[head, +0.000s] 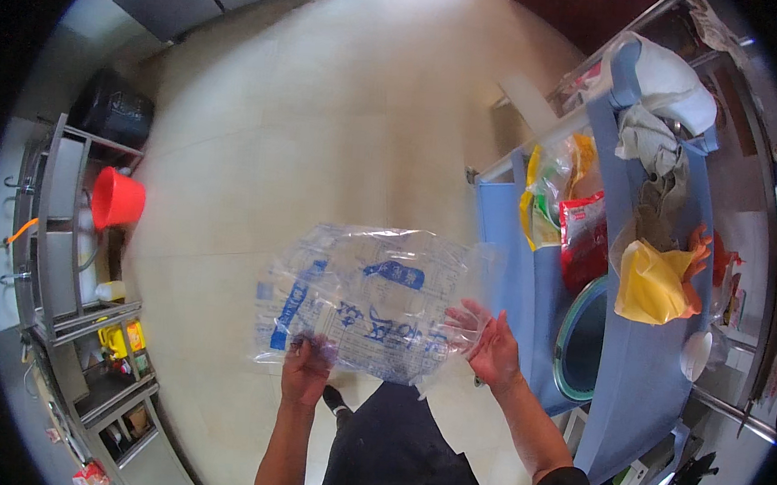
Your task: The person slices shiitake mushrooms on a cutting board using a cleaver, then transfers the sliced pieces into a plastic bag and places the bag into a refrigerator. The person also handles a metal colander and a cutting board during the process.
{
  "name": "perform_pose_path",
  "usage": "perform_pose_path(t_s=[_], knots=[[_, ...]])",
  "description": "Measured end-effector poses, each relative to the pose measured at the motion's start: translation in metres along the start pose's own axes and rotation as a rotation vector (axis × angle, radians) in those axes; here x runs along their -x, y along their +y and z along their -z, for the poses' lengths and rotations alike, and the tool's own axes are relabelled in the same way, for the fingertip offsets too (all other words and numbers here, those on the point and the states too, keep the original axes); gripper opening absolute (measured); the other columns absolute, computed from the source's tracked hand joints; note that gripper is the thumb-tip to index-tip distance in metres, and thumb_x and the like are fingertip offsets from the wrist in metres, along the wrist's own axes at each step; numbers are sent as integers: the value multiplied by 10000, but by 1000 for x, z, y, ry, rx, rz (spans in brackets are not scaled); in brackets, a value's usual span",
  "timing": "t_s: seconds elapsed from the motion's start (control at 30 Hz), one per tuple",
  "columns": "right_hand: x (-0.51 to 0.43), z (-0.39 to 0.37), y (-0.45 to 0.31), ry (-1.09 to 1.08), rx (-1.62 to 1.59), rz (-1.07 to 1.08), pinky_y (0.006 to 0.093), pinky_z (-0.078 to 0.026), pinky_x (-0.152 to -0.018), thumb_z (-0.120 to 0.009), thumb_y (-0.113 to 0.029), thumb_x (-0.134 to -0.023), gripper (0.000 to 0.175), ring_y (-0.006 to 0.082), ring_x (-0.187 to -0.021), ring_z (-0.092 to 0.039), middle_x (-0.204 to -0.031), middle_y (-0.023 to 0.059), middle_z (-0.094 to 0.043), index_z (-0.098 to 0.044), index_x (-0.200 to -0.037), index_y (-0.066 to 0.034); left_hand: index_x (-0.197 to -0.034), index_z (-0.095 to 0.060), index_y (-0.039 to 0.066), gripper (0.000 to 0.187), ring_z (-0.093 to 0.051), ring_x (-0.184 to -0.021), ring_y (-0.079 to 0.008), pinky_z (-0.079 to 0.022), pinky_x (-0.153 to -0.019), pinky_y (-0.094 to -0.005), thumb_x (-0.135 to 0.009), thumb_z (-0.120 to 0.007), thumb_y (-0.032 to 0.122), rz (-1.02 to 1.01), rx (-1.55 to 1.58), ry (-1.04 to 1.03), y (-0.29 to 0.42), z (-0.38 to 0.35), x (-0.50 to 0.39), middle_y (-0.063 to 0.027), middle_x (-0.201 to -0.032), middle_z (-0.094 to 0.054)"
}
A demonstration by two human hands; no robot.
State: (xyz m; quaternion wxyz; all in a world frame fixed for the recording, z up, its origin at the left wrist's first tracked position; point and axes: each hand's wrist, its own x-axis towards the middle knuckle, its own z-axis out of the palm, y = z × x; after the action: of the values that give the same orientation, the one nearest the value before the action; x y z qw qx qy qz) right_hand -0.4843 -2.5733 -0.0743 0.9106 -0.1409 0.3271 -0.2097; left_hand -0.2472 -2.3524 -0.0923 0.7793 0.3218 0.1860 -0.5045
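A clear plastic bag (358, 301) with blue printing is spread flat in front of me, above the floor. At its lower left edge my left hand (307, 364) grips the film, the fingers partly seen through it. My right hand (489, 342) is at the bag's lower right, its fingers spread apart inside or behind the clear film; which of the two cannot be told.
On the right stands a blue cart (647, 372) with a yellow cloth (653, 285), grey cloths and a red packet (583, 241). Metal sinks (61, 256) and a red bucket (117, 198) are at the left. A black bin (113, 109) stands farther back.
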Motion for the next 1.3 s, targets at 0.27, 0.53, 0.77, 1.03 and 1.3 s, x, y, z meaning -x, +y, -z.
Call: perform_pose_path(t_s=[0.27, 0.53, 0.77, 1.03, 1.3], knots=[[-26, -38, 14, 176, 597, -129, 306, -516, -698, -609, -194, -860, 331, 148, -775, -593, -892, 66, -598, -553, -1123, -1, -1049, -566, 77, 165, -591, -940, -235, -469, -850, -410, -890, -558, 118, -27, -34, 10, 22, 26, 14, -85, -991, -622], [-49, -104, 58, 121, 1017, 342, 233, -415, -443, -592, -92, -842, 147, 64, -487, -468, -630, -5, -523, -584, -957, -1, -1272, -389, 2, 501, -563, -885, -127, -465, -680, -270, -856, -602, 184, -280, -1006, 737, 15, 44, 63, -72, -1046, -597], [-22, -164, 193, -262, 1264, 295, 223, -377, -416, -573, -33, -829, 158, 45, -476, -459, -612, -26, -507, -564, -987, -33, -1245, -429, -2, 670, -577, -1017, -288, -478, -803, -341, -743, -718, 333, -616, -1400, 409, 20, 38, 127, -203, -1183, -533], [20, -250, 274, -530, 1726, 436, 268, -419, -451, -616, -16, -744, 276, 86, -468, -477, -536, 15, -472, -569, -1014, -44, -973, -563, 91, 247, -627, -741, -334, -486, -653, -409, -728, -592, 74, -792, -1099, 779, 151, 184, 243, -137, -755, -643], [197, -418, 507, -1346, 1631, 1285, 379, -475, -693, -674, -157, -696, 278, 253, -774, -598, -788, 97, -602, -628, -938, -28, -920, -572, 83, 248, -607, -660, -339, -469, -593, -424, -747, -676, 226, -897, -1038, 1075, 265, 275, 439, -151, -678, -611]])
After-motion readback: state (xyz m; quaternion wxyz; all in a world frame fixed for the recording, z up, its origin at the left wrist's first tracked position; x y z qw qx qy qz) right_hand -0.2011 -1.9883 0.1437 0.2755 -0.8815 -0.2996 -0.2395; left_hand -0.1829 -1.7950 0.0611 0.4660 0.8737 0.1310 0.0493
